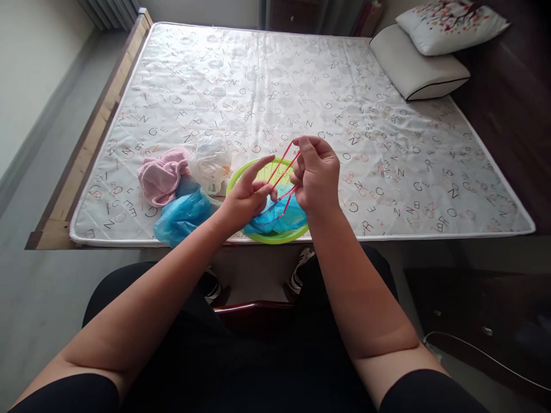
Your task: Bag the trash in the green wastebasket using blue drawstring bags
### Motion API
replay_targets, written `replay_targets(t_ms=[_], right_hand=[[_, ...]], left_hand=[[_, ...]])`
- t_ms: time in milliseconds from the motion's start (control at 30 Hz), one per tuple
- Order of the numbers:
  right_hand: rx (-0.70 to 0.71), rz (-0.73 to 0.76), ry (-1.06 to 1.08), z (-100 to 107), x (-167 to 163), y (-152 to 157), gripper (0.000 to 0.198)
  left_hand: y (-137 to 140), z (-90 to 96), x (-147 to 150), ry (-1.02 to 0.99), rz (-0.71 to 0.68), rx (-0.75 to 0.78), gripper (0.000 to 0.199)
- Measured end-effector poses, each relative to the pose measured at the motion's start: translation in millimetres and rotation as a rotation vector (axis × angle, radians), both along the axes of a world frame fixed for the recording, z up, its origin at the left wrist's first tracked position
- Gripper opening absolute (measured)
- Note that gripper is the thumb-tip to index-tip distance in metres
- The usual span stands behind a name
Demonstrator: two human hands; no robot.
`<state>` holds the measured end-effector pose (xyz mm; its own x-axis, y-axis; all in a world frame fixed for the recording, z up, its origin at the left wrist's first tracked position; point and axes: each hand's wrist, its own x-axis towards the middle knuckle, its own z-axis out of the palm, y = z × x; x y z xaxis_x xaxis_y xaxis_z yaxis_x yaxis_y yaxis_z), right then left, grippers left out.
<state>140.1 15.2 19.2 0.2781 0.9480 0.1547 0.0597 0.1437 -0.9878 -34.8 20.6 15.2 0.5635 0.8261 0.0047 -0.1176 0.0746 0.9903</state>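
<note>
A thin red cord runs in strands between my two hands above a lime-green basket. My left hand pinches the cord's lower left part, its index finger pointing out. Higher and to the right, my right hand is closed on the cord, with thumb and index finger pressed together at the top of a loop. A slack piece hangs below the right hand. In the basket lies a crumpled blue plastic bag, partly hidden by my hands and the cord.
Left of the basket are a second blue plastic bag, a translucent bag and a pink cloth. All rest on a letter-patterned mattress with a wooden bed frame. Two pillows lie at the far right.
</note>
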Motion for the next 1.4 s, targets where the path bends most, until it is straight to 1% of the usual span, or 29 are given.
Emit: replay_targets(t_ms=[67,133,167,200,267,300,333,400,467,567,633,667,700,767,833,900,967,1000,1067,1133,1167,1200,1233,1267,1400], right_hand=[[0.001,0.05,-0.066,-4,5,2,0.069],[-0.008,0.082,-0.099,-5,5,2,0.07],[-0.014,0.076,-0.092,-5,4,2,0.067],[-0.022,0.058,-0.07,-4,3,2,0.063],[-0.04,0.016,-0.007,-1,-1,1,0.053],[-0.049,0.002,0.023,0,-3,0,0.049],[-0.058,-0.004,0.047,2,-6,0,0.045],[-0.068,-0.003,0.082,4,-13,-2,0.04],[-0.074,0.006,0.101,5,-20,-3,0.037],[-0.068,0.034,0.093,4,-26,-6,0.034],[-0.061,0.043,0.079,2,-25,-7,0.033],[-0.059,0.03,0.076,2,-22,-7,0.032],[-0.061,0.001,0.076,2,-19,-7,0.032],[-0.079,-0.087,0.082,2,-12,-6,0.03],[-0.128,-0.154,0.097,3,-6,-4,0.028],[-0.195,-0.161,0.111,4,-1,-3,0.027],[-0.241,-0.121,0.098,2,5,-2,0.027],[-0.248,-0.096,0.077,1,10,-1,0.028],[-0.244,-0.063,0.001,-4,21,-1,0.027],[-0.247,-0.084,-0.113,-9,34,-1,0.025],[-0.252,-0.11,-0.168,-13,39,-1,0.024],[-0.255,-0.137,-0.213,-16,44,-1,0.023],[-0.252,-0.158,-0.238,-18,47,0,0.023],[-0.245,-0.168,-0.24,-21,49,1,0.023],[-0.198,-0.126,-0.144,-23,45,2,0.025]], left_hand=[[-1,2.7,-2,0.046,-0.104,0.039,0.039],[-1,3.0,-3,0.141,-0.18,0.126,0.025],[-1,2.3,-3,0.193,-0.173,0.174,0.022],[-2,1.0,-3,0.236,-0.129,0.212,0.021],[-3,-2.5,-1,0.273,0.012,0.245,0.026],[-5,-4.7,0,0.277,0.058,0.244,0.03],[-6,-7.0,2,0.284,0.059,0.239,0.034],[-8,-11.8,4,0.315,-0.049,0.239,0.037],[-9,-15.8,6,0.356,-0.171,0.261,0.036],[-7,-17.7,6,0.382,-0.287,0.274,0.033],[-4,-16.2,3,0.404,-0.363,0.28,0.032],[-2,-15.4,1,0.412,-0.376,0.291,0.032],[0,-14.9,-1,0.412,-0.364,0.303,0.032],[4,-15.7,-3,0.372,-0.267,0.283,0.035],[6,-19.0,-4,0.291,-0.14,0.182,0.041],[8,-22.8,-3,0.226,-0.063,0.068,0.044],[9,-24.5,-4,0.212,-0.061,0.034,0.044],[9,-24.1,-5,0.232,-0.092,0.052,0.043],[10,-21.5,-8,0.313,-0.202,0.126,0.039],[11,-18.3,-10,0.39,-0.333,0.202,0.032],[11,-17.2,-11,0.405,-0.372,0.227,0.029],[10,-16.8,-11,0.4,-0.382,0.235,0.027],[9,-17.1,-10,0.372,-0.355,0.222,0.027],[7,-18.0,-8,0.328,-0.295,0.182,0.029],[2,-23.4,2,0.07,0.06,-0.13,0.041]])
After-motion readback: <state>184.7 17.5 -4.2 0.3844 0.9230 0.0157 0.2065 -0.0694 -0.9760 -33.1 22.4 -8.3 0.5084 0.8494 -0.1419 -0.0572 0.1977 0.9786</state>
